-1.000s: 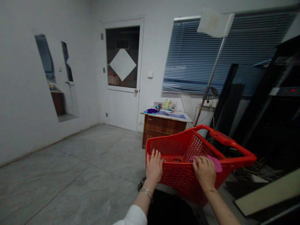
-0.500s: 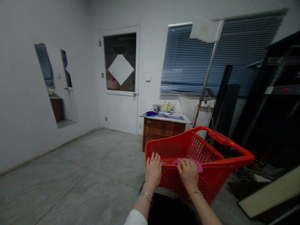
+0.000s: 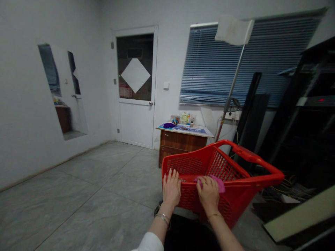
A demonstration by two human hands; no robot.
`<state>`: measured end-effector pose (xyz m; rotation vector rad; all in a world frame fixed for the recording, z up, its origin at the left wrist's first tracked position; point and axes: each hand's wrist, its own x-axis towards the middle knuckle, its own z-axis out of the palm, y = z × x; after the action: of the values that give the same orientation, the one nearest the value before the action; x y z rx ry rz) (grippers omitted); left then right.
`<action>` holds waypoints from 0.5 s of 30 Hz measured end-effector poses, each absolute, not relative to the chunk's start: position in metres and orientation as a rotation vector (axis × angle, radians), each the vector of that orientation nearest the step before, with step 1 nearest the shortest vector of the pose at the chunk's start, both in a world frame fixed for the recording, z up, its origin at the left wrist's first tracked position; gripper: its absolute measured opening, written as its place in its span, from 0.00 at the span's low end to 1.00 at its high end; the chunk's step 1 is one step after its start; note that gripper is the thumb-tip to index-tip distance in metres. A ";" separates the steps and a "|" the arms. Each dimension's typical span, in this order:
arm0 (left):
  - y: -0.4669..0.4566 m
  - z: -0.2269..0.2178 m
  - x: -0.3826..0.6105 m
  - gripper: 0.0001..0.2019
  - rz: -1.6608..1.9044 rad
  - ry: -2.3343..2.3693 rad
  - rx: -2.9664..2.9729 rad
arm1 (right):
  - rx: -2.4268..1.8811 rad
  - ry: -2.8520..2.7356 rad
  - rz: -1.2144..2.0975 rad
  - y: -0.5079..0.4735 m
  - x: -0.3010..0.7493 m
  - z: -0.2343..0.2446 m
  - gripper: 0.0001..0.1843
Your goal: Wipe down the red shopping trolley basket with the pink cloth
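Observation:
A red plastic shopping cart [image 3: 192, 195] with a perforated basket stands in front of me, its handle toward the right. My left hand [image 3: 171, 188] lies on the near rim by the cart's left corner, fingers stretched out and slightly apart over the edge. Farther right on the same rim, my right hand [image 3: 208, 191] is closed on a pink cloth [image 3: 220, 184], pressing it against the plastic. Part of the cloth sticks out beyond the knuckles; the rest is hidden under the fingers.
Behind the cart is a brown wooden cabinet [image 3: 184, 141] with a purple cloth [image 3: 169, 125] and bottles on top. A flat mop [image 3: 235, 69] leans upside down by the blinds. A pale board [image 3: 300, 216] lies at right. A white door [image 3: 136, 122] is at the back.
My right hand has slid slightly left along the rim with the pink cloth. My left hand stays on the rim in nearly the same place. The view has shifted a little.

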<state>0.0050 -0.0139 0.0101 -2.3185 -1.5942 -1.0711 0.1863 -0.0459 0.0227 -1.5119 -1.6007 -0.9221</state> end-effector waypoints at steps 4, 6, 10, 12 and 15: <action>-0.013 0.007 0.002 0.20 -1.067 -1.550 -2.315 | -1.490 -1.577 -0.850 -0.038 0.136 0.014 0.11; -0.012 0.006 0.001 0.20 -1.057 -1.534 -2.322 | -1.466 -1.615 -0.858 -0.038 0.137 0.015 0.11; -0.010 0.004 -0.001 0.20 -1.059 -1.519 -2.334 | -1.489 -1.654 -0.935 -0.046 0.187 0.024 0.11; -0.009 0.003 -0.001 0.20 -1.067 -1.518 -2.335 | -1.522 -1.648 -1.000 -0.052 0.224 0.032 0.11; -0.009 0.004 -0.001 0.20 -1.078 -1.536 -2.330 | -1.539 -1.656 -1.085 -0.059 0.270 0.043 0.12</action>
<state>-0.0006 -0.0094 0.0044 -2.3303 -1.5361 -1.0785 0.2704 -0.0590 0.0429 -1.5394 -1.6557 -1.0852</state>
